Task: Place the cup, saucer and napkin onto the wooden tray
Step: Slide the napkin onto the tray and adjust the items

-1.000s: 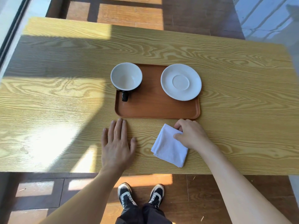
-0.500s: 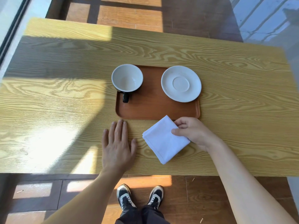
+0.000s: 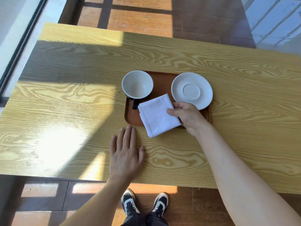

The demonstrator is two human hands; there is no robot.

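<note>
A brown wooden tray (image 3: 132, 117) lies in the middle of the table. On its left part stands a cup (image 3: 137, 84), white inside, black outside, handle pointing toward me. A white saucer (image 3: 191, 90) rests on the tray's right part. My right hand (image 3: 187, 116) pinches the right edge of a folded white napkin (image 3: 158, 115), which hangs over the tray's front middle, its near corner past the front rim. My left hand (image 3: 126, 154) lies flat on the table, fingers spread, just in front of the tray's left corner.
The table (image 3: 65, 111) is light wood grain, with sun patches on its left side. Its near edge runs just above my shoes (image 3: 145, 204). A window frame (image 3: 19, 46) runs along the far left; a tiled floor lies beyond.
My right hand has carried the napkin from the table in front of the tray up and over the tray's front part. My left hand has stayed flat in place.
</note>
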